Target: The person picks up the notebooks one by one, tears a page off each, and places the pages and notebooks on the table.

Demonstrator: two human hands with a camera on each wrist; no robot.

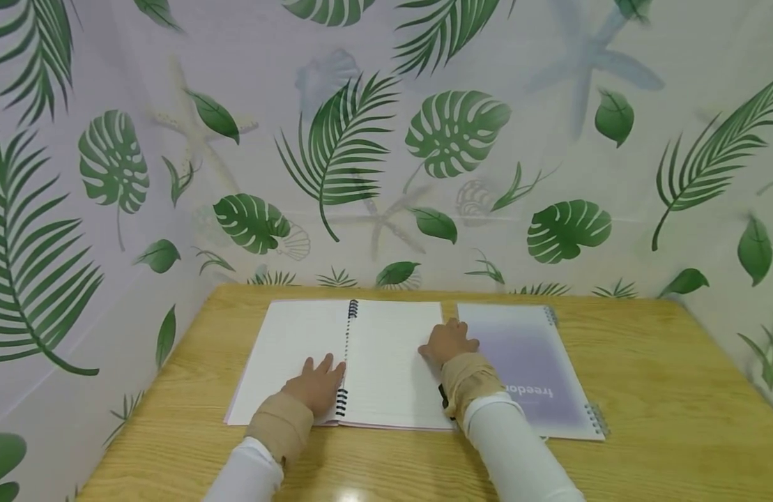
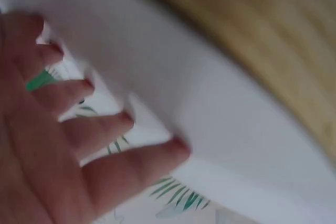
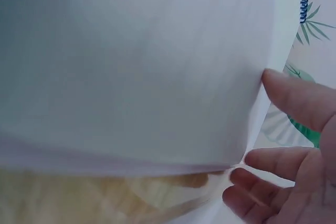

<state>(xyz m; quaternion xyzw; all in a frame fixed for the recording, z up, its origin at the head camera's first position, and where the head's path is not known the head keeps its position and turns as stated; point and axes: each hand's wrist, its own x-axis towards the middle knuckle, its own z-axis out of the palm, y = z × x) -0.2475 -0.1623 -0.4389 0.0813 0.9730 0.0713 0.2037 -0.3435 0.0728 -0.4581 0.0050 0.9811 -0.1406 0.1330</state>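
Note:
A spiral-bound notebook (image 1: 395, 362) lies spread on the wooden table, with white lined pages on both sides of its black coil (image 1: 341, 402). My left hand (image 1: 314, 388) rests on the left page beside the coil; its spread fingers (image 2: 136, 169) touch the paper in the left wrist view. At the right page's outer edge is my right hand (image 1: 447, 343). In the right wrist view its thumb (image 3: 294, 95) touches the page, with the other fingers apart from it along the edge. A purple-and-white notebook (image 1: 511, 355) lies just to the right, its lettering upside down.
Beneath both notebooks is a wood-grain table (image 1: 662, 390). A white cloth backdrop (image 1: 373, 174) printed with green leaves, starfish and shells stands behind and at both sides. The purple notebook's coil (image 1: 596, 420) runs along its right side.

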